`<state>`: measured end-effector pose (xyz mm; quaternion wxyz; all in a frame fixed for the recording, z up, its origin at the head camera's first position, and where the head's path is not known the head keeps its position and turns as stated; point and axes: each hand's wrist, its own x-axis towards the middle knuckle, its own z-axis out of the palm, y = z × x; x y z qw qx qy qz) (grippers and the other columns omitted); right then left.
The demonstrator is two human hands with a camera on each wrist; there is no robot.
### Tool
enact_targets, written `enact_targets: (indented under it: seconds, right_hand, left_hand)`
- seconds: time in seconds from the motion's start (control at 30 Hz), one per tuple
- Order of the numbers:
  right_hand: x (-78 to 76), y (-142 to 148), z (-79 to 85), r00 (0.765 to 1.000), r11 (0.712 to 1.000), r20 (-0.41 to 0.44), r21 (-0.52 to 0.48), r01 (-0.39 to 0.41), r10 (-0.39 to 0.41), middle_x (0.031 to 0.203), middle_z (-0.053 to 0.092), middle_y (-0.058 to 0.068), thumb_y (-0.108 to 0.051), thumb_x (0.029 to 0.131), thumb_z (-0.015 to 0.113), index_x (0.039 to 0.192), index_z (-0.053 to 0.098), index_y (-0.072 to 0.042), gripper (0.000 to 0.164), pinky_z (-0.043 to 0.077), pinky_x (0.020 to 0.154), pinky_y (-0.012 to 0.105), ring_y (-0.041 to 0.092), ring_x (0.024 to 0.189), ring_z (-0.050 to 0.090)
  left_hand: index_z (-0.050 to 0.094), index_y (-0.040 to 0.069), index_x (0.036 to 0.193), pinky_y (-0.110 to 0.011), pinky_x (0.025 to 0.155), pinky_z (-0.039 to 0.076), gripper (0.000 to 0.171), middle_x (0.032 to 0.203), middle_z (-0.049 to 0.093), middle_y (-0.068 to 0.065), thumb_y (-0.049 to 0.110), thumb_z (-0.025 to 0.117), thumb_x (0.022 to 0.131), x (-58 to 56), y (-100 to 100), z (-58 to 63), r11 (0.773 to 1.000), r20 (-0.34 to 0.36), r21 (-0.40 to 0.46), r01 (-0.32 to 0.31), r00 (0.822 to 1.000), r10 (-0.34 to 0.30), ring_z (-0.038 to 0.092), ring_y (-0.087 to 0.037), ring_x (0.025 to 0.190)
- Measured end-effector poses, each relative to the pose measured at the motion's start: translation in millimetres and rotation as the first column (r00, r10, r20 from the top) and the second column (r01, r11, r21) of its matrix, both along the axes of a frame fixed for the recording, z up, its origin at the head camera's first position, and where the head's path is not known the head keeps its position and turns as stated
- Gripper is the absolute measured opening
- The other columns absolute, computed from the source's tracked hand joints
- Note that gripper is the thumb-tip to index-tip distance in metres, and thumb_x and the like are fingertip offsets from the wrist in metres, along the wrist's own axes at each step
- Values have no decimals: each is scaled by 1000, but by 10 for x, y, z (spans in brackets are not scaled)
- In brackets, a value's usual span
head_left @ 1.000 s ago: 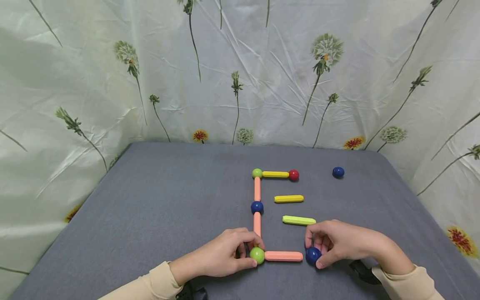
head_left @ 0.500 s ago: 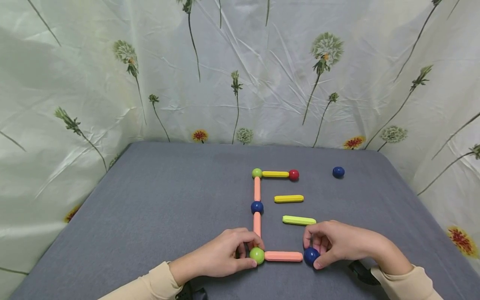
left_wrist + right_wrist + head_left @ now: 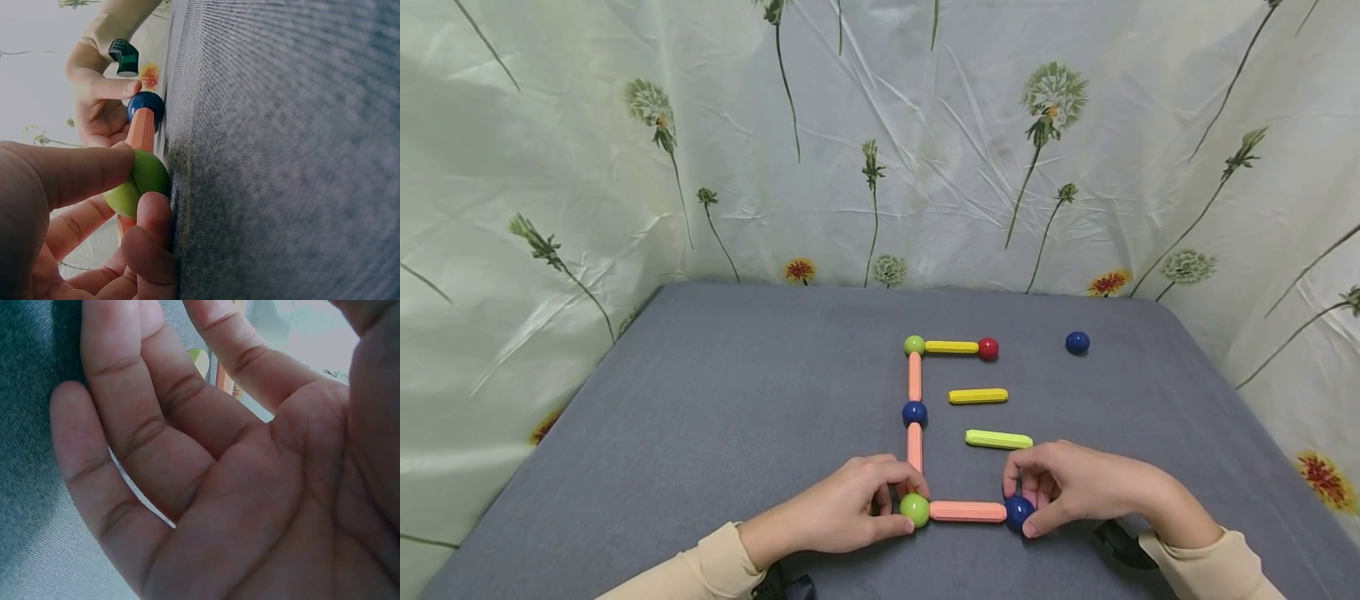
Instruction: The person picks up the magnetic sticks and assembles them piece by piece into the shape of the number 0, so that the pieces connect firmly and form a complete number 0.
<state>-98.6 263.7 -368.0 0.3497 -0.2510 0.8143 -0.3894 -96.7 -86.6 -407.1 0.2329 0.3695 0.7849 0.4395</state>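
My left hand [image 3: 853,507] pinches a green ball [image 3: 914,510] at the near left corner of a stick-and-ball shape on the cloth. From that ball a salmon-pink stick [image 3: 967,512] runs right to a dark blue ball [image 3: 1018,512]. Thumb and fingers of my right hand [image 3: 1078,487] hold this blue ball against the stick's end. In the left wrist view the pink stick [image 3: 142,130] lines up between the green ball [image 3: 150,175] and the blue ball [image 3: 147,106]. The right wrist view shows mostly the palm and fingers [image 3: 181,425]; the blue ball is hidden there.
Upward from the green ball go pink sticks [image 3: 914,379] with another blue ball [image 3: 914,412], then a green ball [image 3: 914,344], a yellow stick [image 3: 951,347] and a red ball [image 3: 988,348]. Loose lie a yellow stick [image 3: 977,397], a yellow-green stick [image 3: 997,439] and a blue ball [image 3: 1077,342].
My right hand has slid the blue ball left, closing the gap to the pink stick's end. The left hand has stayed on the green ball.
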Motion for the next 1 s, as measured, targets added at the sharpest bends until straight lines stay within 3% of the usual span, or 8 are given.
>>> enact_targets:
  seconds: [0.4, 0.67, 0.87, 1.0]
  right_hand:
    - [7, 33, -16, 1000, 1000, 5, 8, 8, -8, 88, 66, -4, -24, 91, 88, 110, 68, -15, 28, 51, 68, 22, 5, 76, 61]
    - [-4, 57, 54, 999, 999, 28, 19, 42, -43, 89, 68, -2, -22, 94, 85, 115, 69, -12, 28, 51, 67, 23, 8, 75, 62]
    - [-48, 116, 115, 997, 996, -32, 53, 73, -72, 89, 67, -2, -25, 97, 81, 118, 69, -10, 29, 49, 65, 24, 8, 74, 61]
    - [-96, 160, 136, 992, 994, -88, 65, 92, -86, 88, 67, -2, -26, 99, 80, 119, 68, -9, 29, 50, 65, 24, 7, 73, 61]
  left_hand:
    - [72, 30, 118, -19, 71, 53, 24, 105, 64, 9, 19, 81, 99, 3, 37, 17, 1000, -3, -15, -11, 1000, 11, 58, 4, 75]
    - [73, 36, 118, -19, 70, 48, 24, 108, 58, 11, 26, 81, 98, 3, 37, 68, 994, -50, -104, -41, 998, 36, 55, 0, 78]
    - [74, 33, 115, -19, 77, 49, 18, 110, 59, 12, 28, 80, 99, -8, 83, 106, 993, -149, -106, -47, 988, 30, 55, -1, 89]
    - [75, 27, 112, -18, 78, 48, 15, 103, 61, 12, 26, 80, 98, -13, 143, 154, 992, -273, -117, -50, 962, 16, 56, -4, 92]
